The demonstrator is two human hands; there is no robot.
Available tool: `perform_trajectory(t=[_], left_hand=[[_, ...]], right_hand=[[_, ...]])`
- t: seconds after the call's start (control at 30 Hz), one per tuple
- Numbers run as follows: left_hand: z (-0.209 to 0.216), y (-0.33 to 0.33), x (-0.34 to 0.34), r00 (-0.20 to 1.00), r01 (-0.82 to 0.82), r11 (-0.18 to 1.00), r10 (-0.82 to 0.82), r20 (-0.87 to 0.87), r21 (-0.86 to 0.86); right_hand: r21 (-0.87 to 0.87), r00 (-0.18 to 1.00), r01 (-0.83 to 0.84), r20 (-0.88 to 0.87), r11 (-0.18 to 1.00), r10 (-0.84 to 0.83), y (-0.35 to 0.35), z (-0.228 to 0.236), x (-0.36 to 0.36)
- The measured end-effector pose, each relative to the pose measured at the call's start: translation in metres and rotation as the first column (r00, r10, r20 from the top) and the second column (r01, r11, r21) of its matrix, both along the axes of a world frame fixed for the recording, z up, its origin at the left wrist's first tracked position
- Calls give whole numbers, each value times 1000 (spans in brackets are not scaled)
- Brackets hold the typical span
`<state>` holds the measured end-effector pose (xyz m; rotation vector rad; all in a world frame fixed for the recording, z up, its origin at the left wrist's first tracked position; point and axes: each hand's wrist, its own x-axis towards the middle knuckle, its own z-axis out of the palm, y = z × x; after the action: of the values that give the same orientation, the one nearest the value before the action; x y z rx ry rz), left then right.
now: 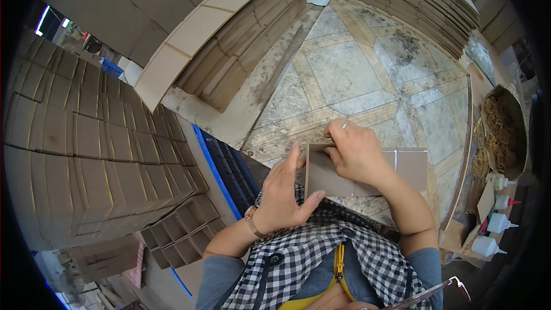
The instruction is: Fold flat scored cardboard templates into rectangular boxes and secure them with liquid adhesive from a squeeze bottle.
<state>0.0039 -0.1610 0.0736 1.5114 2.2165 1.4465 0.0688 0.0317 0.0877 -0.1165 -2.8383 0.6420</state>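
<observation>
A brown cardboard box (324,177), its left part with raised walls, lies on the worktable in front of me. Its flat panel, crossed by a pale line, stretches to the right beneath my right forearm. My right hand (354,150), with a ring on one finger, pinches the box's far wall, thumb inside it. Beside the left wall is my left hand (282,192), fingers stretched out and thumb spread along the near corner. Part of its fingertips is hidden behind the wall.
Flat cardboard stacks stand at the far left (241,46) and far right (419,6) of the patterned tabletop (344,72). Piled boxes (86,138) rise at left. Rubber bands (499,135) fill a container at right, near white squeeze bottles (500,223). A blue-edged crate (224,166) stands left.
</observation>
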Motion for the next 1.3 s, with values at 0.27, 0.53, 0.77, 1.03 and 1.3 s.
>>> perform_trajectory(t=[0.27, 0.53, 0.77, 1.03, 1.3], left_hand=[[34, 20, -15, 927, 153, 913, -266, -265, -379], [41, 63, -35, 758, 466, 758, -608, -236, -457], [45, 93, -7, 642, 582, 669, -727, -243, -461], [22, 151, 47, 684, 584, 774, -632, -365, -245], [17, 171, 59, 688, 569, 790, -610, -394, -228]], right_hand=[[-680, 709, -167, -586, 714, -392, 19, -5, 25], [-679, 597, 734, 628, 22, -499, -83, -69, 277], [-954, 51, 48, 298, -296, -953, -108, -91, 261], [-630, 351, 579, -381, 518, -855, -21, -15, 228], [-504, 488, 662, -271, 554, -830, -3, -11, 216]])
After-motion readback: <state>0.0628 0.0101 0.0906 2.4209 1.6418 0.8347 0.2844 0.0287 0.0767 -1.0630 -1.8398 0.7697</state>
